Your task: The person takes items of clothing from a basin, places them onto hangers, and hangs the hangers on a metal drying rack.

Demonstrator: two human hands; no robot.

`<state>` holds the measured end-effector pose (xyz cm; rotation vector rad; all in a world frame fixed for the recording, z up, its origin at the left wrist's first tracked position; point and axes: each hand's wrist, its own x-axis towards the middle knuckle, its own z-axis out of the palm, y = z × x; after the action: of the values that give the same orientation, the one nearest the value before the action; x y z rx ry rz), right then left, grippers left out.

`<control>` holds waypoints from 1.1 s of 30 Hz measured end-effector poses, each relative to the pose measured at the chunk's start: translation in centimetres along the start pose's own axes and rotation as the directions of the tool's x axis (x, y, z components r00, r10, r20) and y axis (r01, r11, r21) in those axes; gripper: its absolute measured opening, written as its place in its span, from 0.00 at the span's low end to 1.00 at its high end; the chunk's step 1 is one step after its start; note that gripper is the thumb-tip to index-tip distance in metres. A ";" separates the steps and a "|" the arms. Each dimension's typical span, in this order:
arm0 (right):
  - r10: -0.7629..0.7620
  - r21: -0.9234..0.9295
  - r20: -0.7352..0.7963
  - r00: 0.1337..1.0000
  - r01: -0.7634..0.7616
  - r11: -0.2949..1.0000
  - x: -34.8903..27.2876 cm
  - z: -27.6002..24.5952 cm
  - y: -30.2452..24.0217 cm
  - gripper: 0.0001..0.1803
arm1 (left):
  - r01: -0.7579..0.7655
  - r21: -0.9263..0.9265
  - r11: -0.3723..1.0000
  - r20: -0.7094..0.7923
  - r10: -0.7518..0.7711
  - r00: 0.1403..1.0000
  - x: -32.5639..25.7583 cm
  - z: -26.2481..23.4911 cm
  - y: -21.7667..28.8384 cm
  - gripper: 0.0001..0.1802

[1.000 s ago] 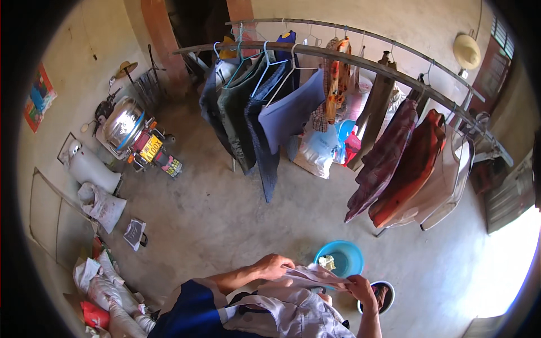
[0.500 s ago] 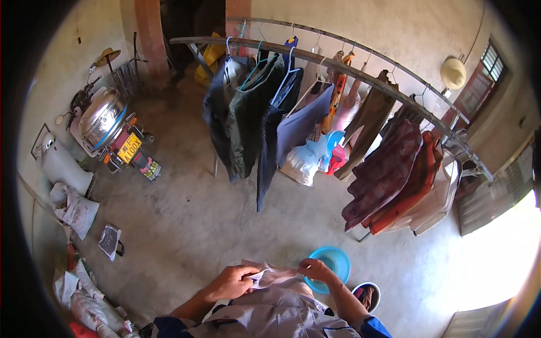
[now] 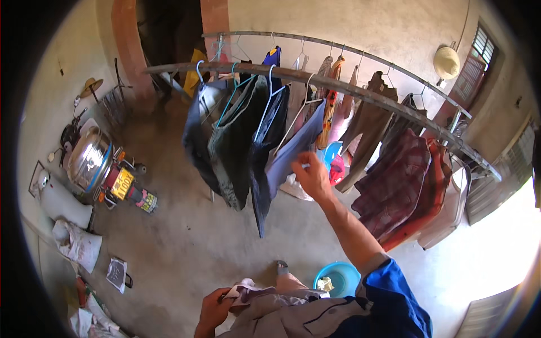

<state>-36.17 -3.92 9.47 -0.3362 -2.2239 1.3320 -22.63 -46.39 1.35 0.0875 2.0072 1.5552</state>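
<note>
Low in front of my body, my left hand [image 3: 214,308] is closed on a pale pink garment [image 3: 248,292], which bunches up over its fingers. My right hand [image 3: 313,177] is raised out toward the clothes rack, its fingers loosely bent and no object visible in them. Just beyond its fingertips hangs a lavender-blue garment [image 3: 298,146] on a pale hanger. I cannot tell whether the hand touches it. Dark trousers [image 3: 239,141] hang on light-blue and teal hangers to the left of that hand.
The rack's near rail [image 3: 360,93] runs across the room, bearing a maroon plaid shirt [image 3: 394,180] farther right. A blue basin [image 3: 344,277] with a cream-coloured cloth [image 3: 325,283] stands on the floor. A motorcycle [image 3: 107,166] and sacks [image 3: 79,242] line the left side.
My right hand has let go of the pale pink garment and risen forward to the rack. The left hand keeps its hold, slightly lower and farther left. The view has shifted.
</note>
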 end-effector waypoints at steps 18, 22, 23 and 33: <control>-0.043 0.141 -0.267 0.963 0.083 0.987 9.6 -3.9 4.9 0.13 | 0.023 -0.162 0.986 -0.078 -0.036 0.996 10.4 0.1 4.2 0.14; 0.064 0.033 -0.272 0.960 -0.058 0.998 6.7 -9.8 4.2 0.11 | 0.019 -0.149 0.989 -0.019 -0.022 1.000 12.3 -0.9 4.5 0.16; 0.054 0.011 -0.301 0.952 -0.053 0.999 6.2 -10.8 4.2 0.11 | 0.022 -0.139 0.990 0.002 -0.022 1.000 12.7 -1.2 4.5 0.17; 0.004 -0.264 -0.499 0.867 -0.156 0.952 2.4 -17.4 5.3 0.09 | 0.015 -0.005 1.000 0.107 -0.014 0.994 14.9 -6.2 4.1 0.19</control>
<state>-28.85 12.73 12.20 -0.7958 -1.9706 0.8178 -39.12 -44.53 -0.16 0.1508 1.9158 1.5150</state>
